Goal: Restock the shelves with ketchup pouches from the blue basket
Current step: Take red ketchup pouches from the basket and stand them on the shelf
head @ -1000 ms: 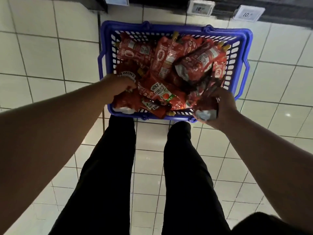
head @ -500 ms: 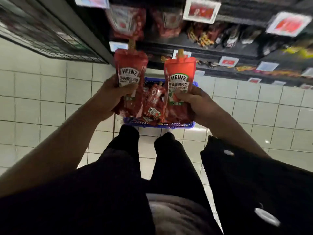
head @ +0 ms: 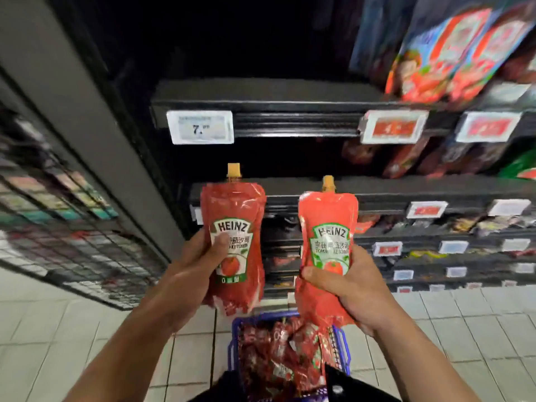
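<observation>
Dark supermarket shelving fills the background above a pale tiled floor, and the shelf bearing the white price tag looks bare and unlit behind its front edge, which I take to be the gap to fill. Two ketchup pouches are held upright in front of it, spouts up, neither yet touching any shelf: the left pouch and the right pouch stand side by side with a clear gap between them. Below them the blue basket sits on the floor at the person's feet, full of more red pouches, so by my reading the job is early, with this pair in the air and most of the stock left to move. The left hand grips its pouch from the left side, thumb pressed across the label and fingers curled behind. The right hand wraps the lower part of its pouch, thumb lying across the front. Further right, boxed goods and red price labels line the neighbouring shelves, too blurred to read.
</observation>
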### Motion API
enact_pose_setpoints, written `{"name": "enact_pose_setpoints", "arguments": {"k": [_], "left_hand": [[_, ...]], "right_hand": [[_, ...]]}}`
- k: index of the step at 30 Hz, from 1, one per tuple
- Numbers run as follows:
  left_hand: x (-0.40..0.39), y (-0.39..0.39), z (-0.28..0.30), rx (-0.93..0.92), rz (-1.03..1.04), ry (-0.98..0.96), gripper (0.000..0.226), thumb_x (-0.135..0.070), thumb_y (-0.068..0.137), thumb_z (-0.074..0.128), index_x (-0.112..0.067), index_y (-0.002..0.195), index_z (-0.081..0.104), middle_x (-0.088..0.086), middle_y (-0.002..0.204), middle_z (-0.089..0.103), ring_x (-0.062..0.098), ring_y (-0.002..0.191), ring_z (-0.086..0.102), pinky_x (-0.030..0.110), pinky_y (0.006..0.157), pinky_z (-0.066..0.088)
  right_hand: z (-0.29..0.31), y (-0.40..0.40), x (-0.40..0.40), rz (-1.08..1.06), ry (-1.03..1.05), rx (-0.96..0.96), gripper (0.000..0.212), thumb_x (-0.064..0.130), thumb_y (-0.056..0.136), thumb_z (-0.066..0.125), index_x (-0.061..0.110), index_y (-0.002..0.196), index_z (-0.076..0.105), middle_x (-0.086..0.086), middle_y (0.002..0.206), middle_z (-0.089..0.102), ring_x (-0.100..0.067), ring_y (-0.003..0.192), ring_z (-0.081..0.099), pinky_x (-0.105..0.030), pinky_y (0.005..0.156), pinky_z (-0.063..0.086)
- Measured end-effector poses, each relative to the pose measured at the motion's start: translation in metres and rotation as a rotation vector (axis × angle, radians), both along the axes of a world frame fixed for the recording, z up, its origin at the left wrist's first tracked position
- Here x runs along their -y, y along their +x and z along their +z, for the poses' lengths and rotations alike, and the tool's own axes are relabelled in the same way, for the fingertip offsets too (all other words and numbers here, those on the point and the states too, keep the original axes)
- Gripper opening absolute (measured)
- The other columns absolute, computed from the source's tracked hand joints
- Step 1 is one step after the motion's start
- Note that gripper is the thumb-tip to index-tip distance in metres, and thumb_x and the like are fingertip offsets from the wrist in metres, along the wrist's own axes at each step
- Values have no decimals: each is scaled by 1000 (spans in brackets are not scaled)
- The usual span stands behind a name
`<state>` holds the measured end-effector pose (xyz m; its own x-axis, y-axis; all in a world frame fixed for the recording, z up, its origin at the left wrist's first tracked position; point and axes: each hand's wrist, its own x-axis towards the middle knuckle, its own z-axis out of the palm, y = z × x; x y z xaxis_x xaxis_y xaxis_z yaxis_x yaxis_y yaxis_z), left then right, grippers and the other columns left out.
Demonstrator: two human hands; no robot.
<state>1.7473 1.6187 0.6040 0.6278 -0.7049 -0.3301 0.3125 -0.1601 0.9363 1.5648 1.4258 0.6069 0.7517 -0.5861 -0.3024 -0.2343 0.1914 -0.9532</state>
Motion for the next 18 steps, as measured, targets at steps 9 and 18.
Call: {"name": "enact_pose_setpoints", "arguments": {"k": [9,18], "left_hand": [[27,30,86,102,-53,-175,65,-76,54,82,-45,110,69,0,109,76,19,94,75,32,66,60],[83,49,156,415,122,-259,32,-48,81,71,-27,104,75,8,108,77,20,92,75,27,69,59]], "right_hand": [[84,30,16,-45,-160,171,65,60,49,93,22,98,72,-9,93,77,-28,83,75,-38,71,60],[131,46,87,122,-207,287,48,50,59,89,27,98,74,-3,93,78,-22,82,77,-27,67,59]]}}
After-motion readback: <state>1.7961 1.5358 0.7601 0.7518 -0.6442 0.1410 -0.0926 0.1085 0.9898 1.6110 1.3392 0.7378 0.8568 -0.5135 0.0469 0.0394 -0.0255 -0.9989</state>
